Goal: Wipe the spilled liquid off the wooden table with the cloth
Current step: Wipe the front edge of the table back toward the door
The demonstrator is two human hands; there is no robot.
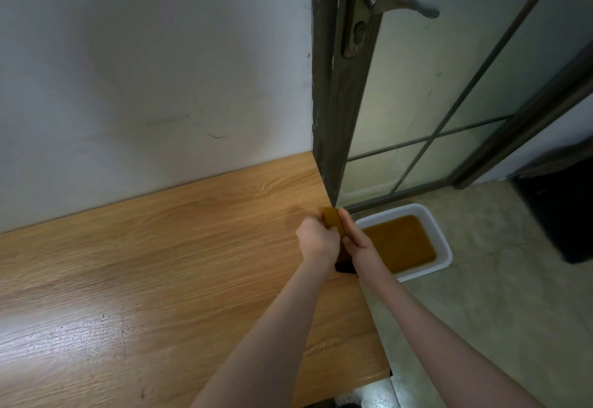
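Note:
A brownish-yellow cloth [333, 222] is bunched between both hands, just above the right edge of the wooden table [160, 272]. My left hand [316, 240] grips it from the left with curled fingers. My right hand [351, 235] holds it from the right, fingers lying along the cloth. On the floor beyond the table's edge, a white rectangular basin [444, 247] holds brown liquid [401, 242]. I see no distinct puddle on the tabletop; glare covers its near left part.
A white wall runs behind the table. A dark metal door frame [327, 102] with a lever handle [401, 3] and frosted glass stands at the table's far right corner. A black bin [561, 215] sits on the concrete floor at right.

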